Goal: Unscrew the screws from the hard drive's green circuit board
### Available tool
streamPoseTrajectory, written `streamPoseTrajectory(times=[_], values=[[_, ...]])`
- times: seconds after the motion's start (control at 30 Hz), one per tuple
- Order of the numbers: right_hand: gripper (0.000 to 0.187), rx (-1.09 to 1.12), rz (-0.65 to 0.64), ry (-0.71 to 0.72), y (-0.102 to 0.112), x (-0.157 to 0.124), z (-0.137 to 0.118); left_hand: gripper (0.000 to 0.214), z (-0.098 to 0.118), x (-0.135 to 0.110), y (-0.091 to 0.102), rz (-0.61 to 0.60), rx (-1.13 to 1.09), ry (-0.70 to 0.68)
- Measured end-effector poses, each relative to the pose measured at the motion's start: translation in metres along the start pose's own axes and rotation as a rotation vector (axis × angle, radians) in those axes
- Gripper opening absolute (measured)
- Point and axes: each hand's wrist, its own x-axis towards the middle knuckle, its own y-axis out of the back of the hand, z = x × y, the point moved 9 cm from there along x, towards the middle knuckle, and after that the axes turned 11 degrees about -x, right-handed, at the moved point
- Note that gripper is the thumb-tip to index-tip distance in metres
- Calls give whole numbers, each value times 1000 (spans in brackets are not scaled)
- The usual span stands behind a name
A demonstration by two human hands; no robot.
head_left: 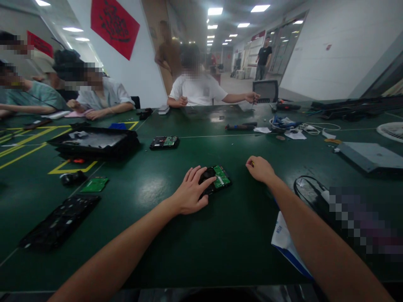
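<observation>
Hard drive (222,176), green board side up, sits on the green table (176,260) in front of the wearer, roughly between the two hands but under the left one. Left hand (190,191): open, fingers spread over the drive's left part, index reaching onto the board, thumb by the near edge. Right hand (260,168): off to the right, apart from the drive, fingers curled closed with a small yellow item (252,163) showing at the fingertips; too small to identify.

Second drive (164,142) lies farther back, left of center. Black tray (131,144) left of that. Loose green circuit board (94,184) at left, black panel (61,222) nearer the wearer. Blue-and-white packet (283,235) partly behind the right forearm. Gray metal box (370,156) far right. Person in a white shirt (201,90) sits across the table.
</observation>
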Motion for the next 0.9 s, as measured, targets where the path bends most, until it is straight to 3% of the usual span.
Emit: streamPoseTrajectory(times=[0.2, 0.47, 0.73, 0.9], values=[[13, -9, -105, 11, -6, 20, -2, 70, 1, 3, 0, 32, -92, 103], [11, -1, -206, 55, -9, 45, -8, 53, 3, 15, -7, 89, 34, 114], [4, 170, -215, 80, -3, 31, 0, 54, -8, 29, -4, 53, 47, 62], [21, 381, -306, -8, 1, 24, 13, 51, -16, 39, -1, 51, 26, 22]])
